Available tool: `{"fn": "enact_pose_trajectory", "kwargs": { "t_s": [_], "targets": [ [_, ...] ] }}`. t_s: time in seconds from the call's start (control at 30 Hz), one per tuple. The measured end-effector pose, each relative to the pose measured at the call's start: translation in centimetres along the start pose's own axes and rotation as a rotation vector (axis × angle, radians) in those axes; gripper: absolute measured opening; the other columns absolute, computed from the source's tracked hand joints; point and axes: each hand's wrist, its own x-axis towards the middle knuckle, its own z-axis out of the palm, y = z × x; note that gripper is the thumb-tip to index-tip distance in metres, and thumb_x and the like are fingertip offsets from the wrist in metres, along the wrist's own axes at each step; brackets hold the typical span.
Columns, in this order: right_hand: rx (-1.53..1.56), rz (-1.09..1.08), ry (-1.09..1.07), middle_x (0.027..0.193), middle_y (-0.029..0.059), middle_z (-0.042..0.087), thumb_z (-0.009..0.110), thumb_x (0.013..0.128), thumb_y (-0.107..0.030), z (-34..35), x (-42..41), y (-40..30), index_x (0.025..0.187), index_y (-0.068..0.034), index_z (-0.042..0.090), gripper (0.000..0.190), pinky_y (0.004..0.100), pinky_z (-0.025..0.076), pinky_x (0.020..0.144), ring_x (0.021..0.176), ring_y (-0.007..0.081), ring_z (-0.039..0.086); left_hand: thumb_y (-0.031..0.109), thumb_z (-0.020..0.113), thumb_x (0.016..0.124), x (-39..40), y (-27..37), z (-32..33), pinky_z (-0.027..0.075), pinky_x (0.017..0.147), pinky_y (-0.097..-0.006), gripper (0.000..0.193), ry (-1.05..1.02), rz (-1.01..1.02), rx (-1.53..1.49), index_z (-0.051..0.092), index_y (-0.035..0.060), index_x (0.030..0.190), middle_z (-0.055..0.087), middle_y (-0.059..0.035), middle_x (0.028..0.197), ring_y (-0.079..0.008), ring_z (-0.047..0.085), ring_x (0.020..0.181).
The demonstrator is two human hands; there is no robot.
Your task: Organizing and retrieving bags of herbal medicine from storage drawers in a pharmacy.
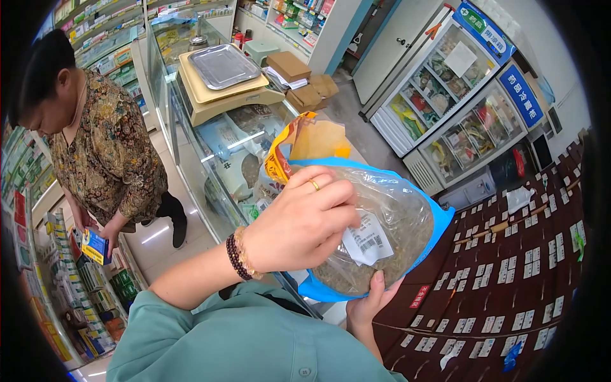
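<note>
A clear plastic bag (403,205) with blue edges, full of a dried, greenish-brown herb-like material, is tilted before me. It bears a white printed label (367,238). My right hand (374,301) grips its lower edge, thumb on the front and fingers hidden behind. Across the bag's front lies my left hand (310,219), fingers curled near the label. Its fingertips are partly hidden, so whether it pinches the plastic cannot be told. An orange-and-yellow printed plastic bag (281,157) shows just beyond my left hand.
A glass counter (215,176) holds packets and a scale (229,100) with a metal tray (224,67). Cardboard boxes (289,67) stand behind. At left, a person (105,143) holds a blue-and-yellow box (95,246). Glass-door refrigerators (472,138) and dark labelled drawers (501,286) are at right.
</note>
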Motion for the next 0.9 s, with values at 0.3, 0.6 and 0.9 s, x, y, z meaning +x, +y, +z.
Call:
{"fn": "enact_pose_trajectory", "kwargs": {
  "t_s": [0.3, 0.6, 0.9],
  "targets": [
    [0.018, -0.019, 0.011, 0.135, 0.0161, 0.035, 0.055, 0.081, -0.011, 1.9, -0.8, -0.2, 0.14, -0.001, 0.016, 0.072, 0.0388, 0.03, 0.102, 0.121, 0.0258, 0.039, 0.012, 0.072, 0.065, -0.4, 1.2, -1.3, 0.029, 0.1, -0.0422, 0.028, 0.019, -0.129, 0.173, 0.065, 0.0148, 0.092, 0.053, 0.0019, 0.089, -0.0158, 0.053, 0.091],
    [-0.035, -0.059, -0.022, 0.134, 0.0156, 0.035, 0.057, 0.08, -0.013, 3.0, -1.7, 0.4, 0.14, -0.001, 0.017, 0.072, 0.0388, 0.03, 0.102, 0.121, 0.0254, 0.039, 0.01, 0.071, 0.064, -1.4, 0.5, -2.7, 0.026, 0.104, -0.0438, 0.041, -0.107, -0.116, 0.238, 0.061, 0.0136, 0.103, 0.051, 0.0008, 0.098, -0.0157, 0.051, 0.098],
    [-0.041, -0.073, -0.037, 0.137, 0.016, 0.034, 0.051, 0.085, -0.012, 1.1, -0.2, 1.2, 0.14, -0.001, 0.019, 0.065, 0.0393, 0.033, 0.101, 0.122, 0.0251, 0.04, 0.031, 0.073, 0.07, -1.7, -1.3, -5.1, 0.019, 0.106, -0.0447, 0.044, 0.141, -0.022, 0.14, 0.061, 0.0137, 0.108, 0.052, -0.001, 0.102, -0.0213, 0.049, 0.103]
  ]
}}
